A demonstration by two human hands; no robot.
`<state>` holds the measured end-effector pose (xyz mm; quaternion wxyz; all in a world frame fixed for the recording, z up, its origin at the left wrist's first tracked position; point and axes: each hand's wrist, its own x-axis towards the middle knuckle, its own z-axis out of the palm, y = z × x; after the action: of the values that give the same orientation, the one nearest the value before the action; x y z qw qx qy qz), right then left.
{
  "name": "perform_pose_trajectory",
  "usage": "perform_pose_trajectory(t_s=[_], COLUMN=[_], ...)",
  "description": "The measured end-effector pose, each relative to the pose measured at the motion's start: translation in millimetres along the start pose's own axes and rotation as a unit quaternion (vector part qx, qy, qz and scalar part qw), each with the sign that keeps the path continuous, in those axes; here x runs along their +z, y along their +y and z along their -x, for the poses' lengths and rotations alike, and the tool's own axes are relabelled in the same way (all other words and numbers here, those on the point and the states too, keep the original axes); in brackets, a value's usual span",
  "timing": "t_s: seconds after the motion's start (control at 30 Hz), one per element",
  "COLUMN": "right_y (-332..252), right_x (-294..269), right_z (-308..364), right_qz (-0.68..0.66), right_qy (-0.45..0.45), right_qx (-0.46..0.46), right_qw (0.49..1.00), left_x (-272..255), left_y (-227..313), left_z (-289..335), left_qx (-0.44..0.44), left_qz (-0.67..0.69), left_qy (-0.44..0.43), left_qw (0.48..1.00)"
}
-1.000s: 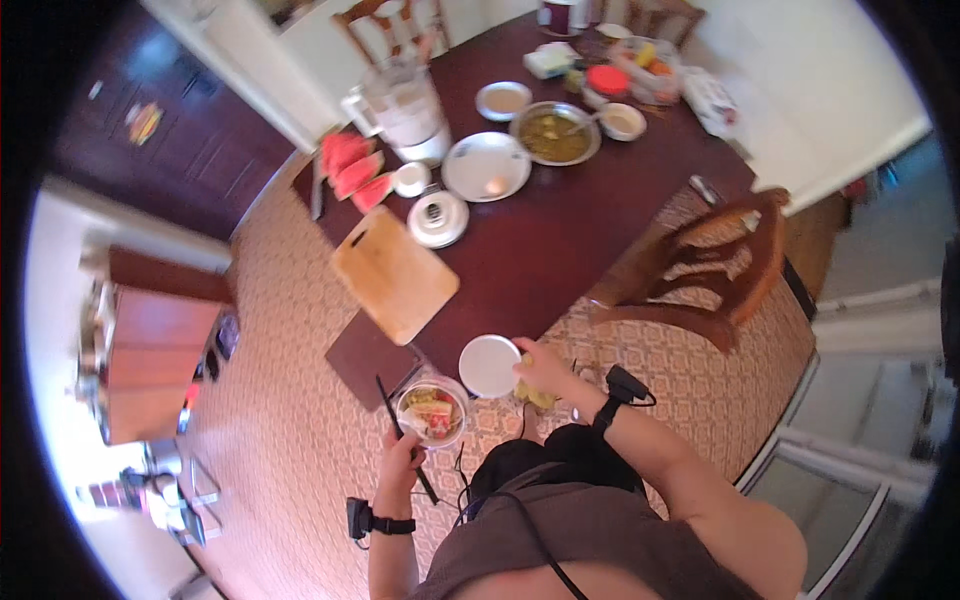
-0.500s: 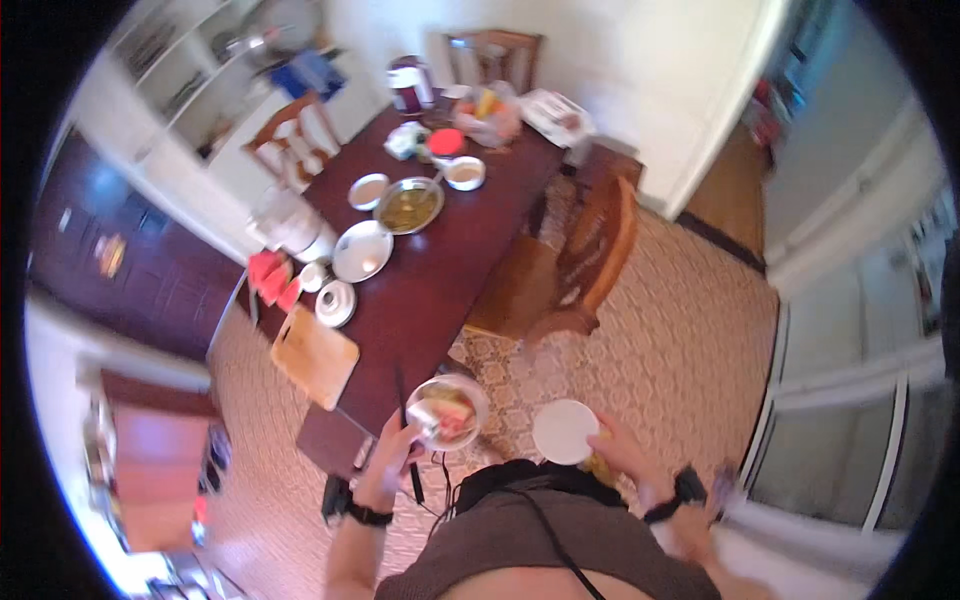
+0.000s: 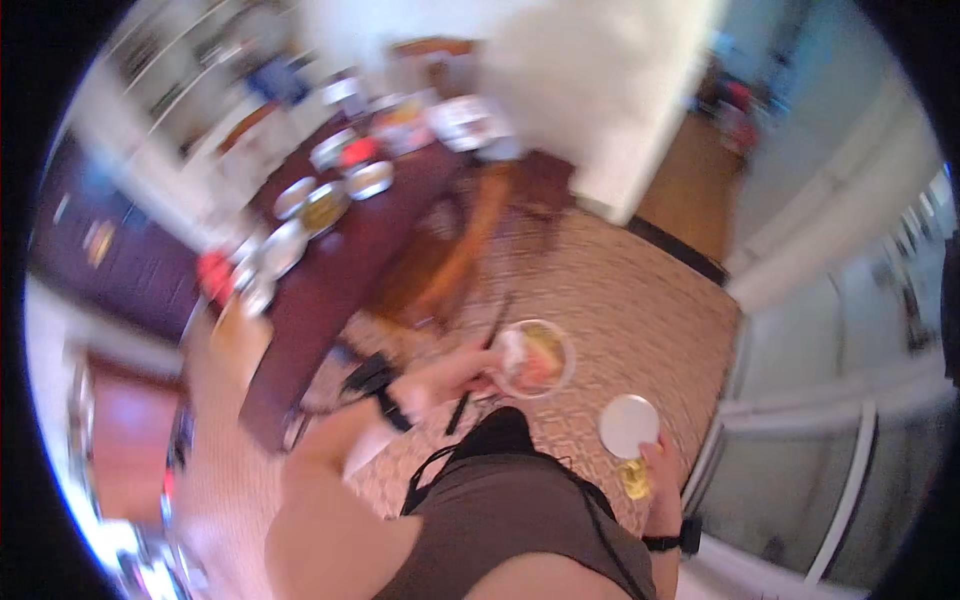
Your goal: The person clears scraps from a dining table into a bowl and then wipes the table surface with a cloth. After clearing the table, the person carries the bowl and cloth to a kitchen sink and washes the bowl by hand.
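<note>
My left hand is closed on the rim of a round bowl holding pink, yellow and white food pieces, blurred. A long, thin dark stick-like thing passes through the same hand; its kind is unclear. To the right and nearer to me, my right hand grips a round white plate at its edge. A crumpled yellow thing shows below the plate, against the fingers. Both hands are over the patterned floor, apart from each other.
A dark table at the left bears dishes, a red-topped container and a cutting board. A wooden chair stands along its right side. A doorway lies at the far right, glass panels at the near right.
My view has turned right, so the table has shifted left. Both hands have swung rightward with the bowl and the plate. The left arm now reaches across, and the yellow thing shows more.
</note>
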<state>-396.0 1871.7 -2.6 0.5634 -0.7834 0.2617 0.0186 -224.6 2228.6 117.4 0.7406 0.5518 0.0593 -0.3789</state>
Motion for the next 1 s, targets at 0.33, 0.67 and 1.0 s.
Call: perform_pose_trajectory(t_s=[0.33,0.67,1.0], right_y=[21.0,-1.8,23.7], right_x=[-131.8,-277.0,-502.2], right_z=[-91.0,-282.6,-501.7], right_qz=[-0.024,-0.106,-0.155], right_qy=[0.172,0.293,0.356], right_qx=[0.061,0.092,0.058], right_qw=[0.983,0.946,0.92], left_x=[146.4,324.5,543.3], left_y=[39.9,92.0,82.1], left_z=[-224.0,-462.5,-645.9], left_qx=[-0.096,-0.156,-0.139], left_qz=[-0.139,-0.184,-0.214], left_qy=[-0.093,-0.183,-0.284], left_qw=[0.981,0.953,0.924])
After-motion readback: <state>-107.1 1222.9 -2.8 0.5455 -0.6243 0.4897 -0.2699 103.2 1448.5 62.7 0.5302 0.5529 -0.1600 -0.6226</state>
